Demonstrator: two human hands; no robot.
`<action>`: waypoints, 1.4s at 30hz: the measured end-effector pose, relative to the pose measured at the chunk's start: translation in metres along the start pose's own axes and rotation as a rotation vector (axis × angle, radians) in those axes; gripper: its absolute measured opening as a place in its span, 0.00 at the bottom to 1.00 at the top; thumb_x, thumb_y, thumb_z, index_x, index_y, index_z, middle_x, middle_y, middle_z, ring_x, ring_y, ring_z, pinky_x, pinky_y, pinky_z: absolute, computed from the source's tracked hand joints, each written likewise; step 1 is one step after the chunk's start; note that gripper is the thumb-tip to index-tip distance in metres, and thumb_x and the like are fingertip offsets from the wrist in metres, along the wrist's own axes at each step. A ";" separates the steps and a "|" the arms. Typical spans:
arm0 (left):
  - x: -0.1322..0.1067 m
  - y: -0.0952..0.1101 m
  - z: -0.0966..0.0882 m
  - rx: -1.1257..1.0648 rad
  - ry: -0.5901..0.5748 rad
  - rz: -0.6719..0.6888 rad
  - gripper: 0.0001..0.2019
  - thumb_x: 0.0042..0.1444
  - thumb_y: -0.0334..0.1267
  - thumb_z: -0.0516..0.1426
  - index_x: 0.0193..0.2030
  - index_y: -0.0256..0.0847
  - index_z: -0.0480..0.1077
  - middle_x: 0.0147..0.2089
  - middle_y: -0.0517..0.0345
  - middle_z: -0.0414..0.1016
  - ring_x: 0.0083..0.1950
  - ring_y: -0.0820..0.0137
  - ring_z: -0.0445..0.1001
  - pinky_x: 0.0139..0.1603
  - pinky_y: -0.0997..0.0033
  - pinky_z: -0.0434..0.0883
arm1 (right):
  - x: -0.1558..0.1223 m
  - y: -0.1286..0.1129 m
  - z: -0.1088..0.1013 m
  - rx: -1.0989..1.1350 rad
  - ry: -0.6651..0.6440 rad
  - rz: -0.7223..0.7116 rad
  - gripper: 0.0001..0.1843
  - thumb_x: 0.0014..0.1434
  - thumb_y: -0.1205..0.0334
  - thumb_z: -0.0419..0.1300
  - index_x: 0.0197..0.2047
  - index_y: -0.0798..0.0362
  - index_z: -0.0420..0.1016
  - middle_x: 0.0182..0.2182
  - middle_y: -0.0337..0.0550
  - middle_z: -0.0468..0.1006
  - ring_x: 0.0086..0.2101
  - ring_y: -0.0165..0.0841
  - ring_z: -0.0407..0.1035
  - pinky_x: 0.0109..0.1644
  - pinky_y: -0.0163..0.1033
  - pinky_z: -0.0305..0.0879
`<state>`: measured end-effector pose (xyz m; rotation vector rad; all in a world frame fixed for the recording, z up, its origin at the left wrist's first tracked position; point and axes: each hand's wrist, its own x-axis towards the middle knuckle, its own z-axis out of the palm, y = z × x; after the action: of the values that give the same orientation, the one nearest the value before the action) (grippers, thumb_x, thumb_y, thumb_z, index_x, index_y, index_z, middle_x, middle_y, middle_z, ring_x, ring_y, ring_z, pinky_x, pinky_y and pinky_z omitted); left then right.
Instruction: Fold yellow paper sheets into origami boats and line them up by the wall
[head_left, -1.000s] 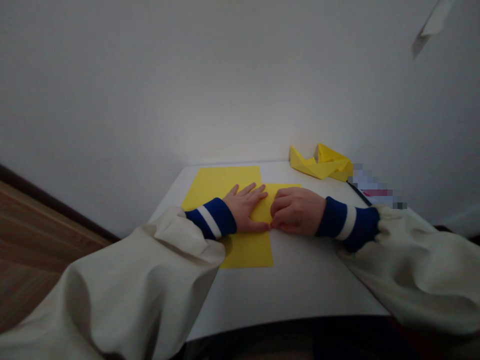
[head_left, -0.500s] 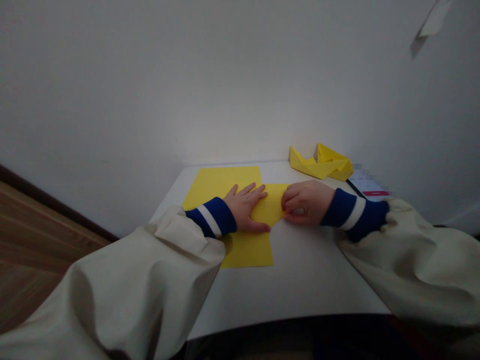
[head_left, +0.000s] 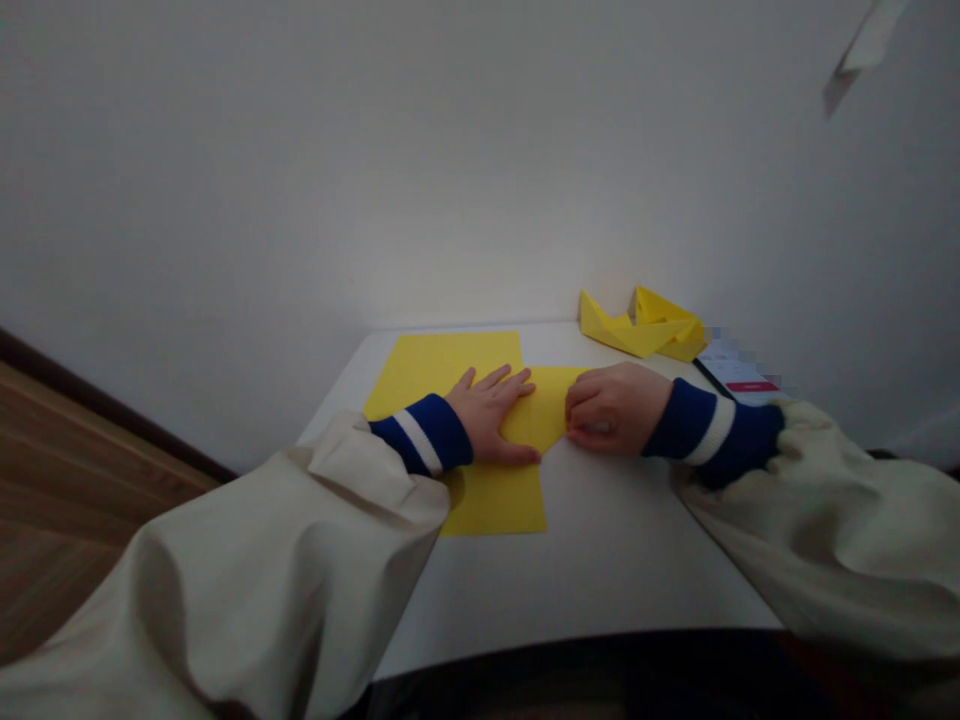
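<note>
Yellow paper lies flat in front of me, with a sheet (head_left: 457,360) at the back left and another part (head_left: 499,500) reaching toward me. Between my hands is a folded yellow paper (head_left: 551,400) with a slanted lower right edge. My left hand (head_left: 491,410) presses on it with fingers spread. At its right end, my right hand (head_left: 615,408) is closed, fingertips pinching the paper's edge or corner. My fingers hide that corner. Under my left hand and sleeve, I cannot tell where one sheet ends and another begins.
Folded yellow paper boats (head_left: 645,325) stand at the back right of the white table (head_left: 600,560). A phone or tablet with a lit screen (head_left: 739,370) lies beside them. A pale wall (head_left: 465,180) rises behind the table, and wooden furniture (head_left: 75,500) is at the left.
My right hand has shifted very slightly to the right along the paper's edge. My left hand and the sheets have stayed in place.
</note>
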<state>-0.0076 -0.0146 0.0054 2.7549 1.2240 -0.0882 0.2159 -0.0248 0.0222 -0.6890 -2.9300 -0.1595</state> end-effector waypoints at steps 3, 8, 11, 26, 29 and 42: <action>0.001 0.002 0.001 -0.001 -0.012 -0.009 0.49 0.43 0.67 0.52 0.66 0.35 0.47 0.70 0.45 0.41 0.69 0.49 0.40 0.63 0.36 0.40 | 0.000 0.002 -0.003 -0.037 -0.060 0.033 0.14 0.58 0.62 0.51 0.27 0.54 0.76 0.30 0.46 0.77 0.32 0.32 0.68 0.35 0.37 0.61; -0.002 0.003 0.006 -0.013 0.004 -0.007 0.48 0.44 0.66 0.52 0.66 0.36 0.48 0.70 0.45 0.42 0.69 0.49 0.40 0.64 0.37 0.40 | -0.006 0.014 -0.002 -0.093 -0.128 0.166 0.13 0.57 0.62 0.52 0.26 0.53 0.75 0.29 0.47 0.77 0.32 0.34 0.69 0.37 0.39 0.61; -0.004 0.002 0.009 -0.021 0.002 0.001 0.48 0.44 0.66 0.52 0.66 0.36 0.48 0.70 0.44 0.42 0.69 0.48 0.40 0.64 0.37 0.39 | -0.011 0.021 0.002 -0.115 -0.122 0.280 0.13 0.56 0.61 0.53 0.24 0.53 0.74 0.28 0.48 0.77 0.30 0.35 0.69 0.34 0.40 0.60; 0.007 -0.005 0.015 -0.011 0.047 0.024 0.48 0.45 0.66 0.52 0.66 0.36 0.47 0.70 0.44 0.43 0.69 0.49 0.41 0.64 0.39 0.40 | 0.000 0.003 -0.004 -0.257 -0.138 0.174 0.13 0.56 0.52 0.55 0.34 0.52 0.75 0.32 0.47 0.78 0.33 0.37 0.69 0.31 0.39 0.56; 0.009 -0.003 0.013 -0.017 0.046 0.017 0.49 0.44 0.66 0.52 0.66 0.35 0.46 0.69 0.44 0.43 0.69 0.50 0.42 0.64 0.40 0.39 | 0.004 0.002 0.003 -0.223 -0.111 0.022 0.12 0.60 0.61 0.50 0.35 0.53 0.74 0.34 0.44 0.77 0.34 0.33 0.68 0.31 0.37 0.54; -0.002 0.004 -0.013 0.073 0.414 0.295 0.36 0.46 0.65 0.54 0.55 0.41 0.63 0.56 0.48 0.68 0.57 0.58 0.64 0.62 0.52 0.50 | 0.000 -0.004 0.008 -0.333 0.155 0.152 0.11 0.58 0.62 0.50 0.32 0.54 0.72 0.28 0.44 0.74 0.28 0.31 0.63 0.29 0.38 0.47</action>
<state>-0.0058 -0.0163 0.0191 3.0826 0.8789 0.4968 0.2132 -0.0268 0.0136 -0.8944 -2.7146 -0.6643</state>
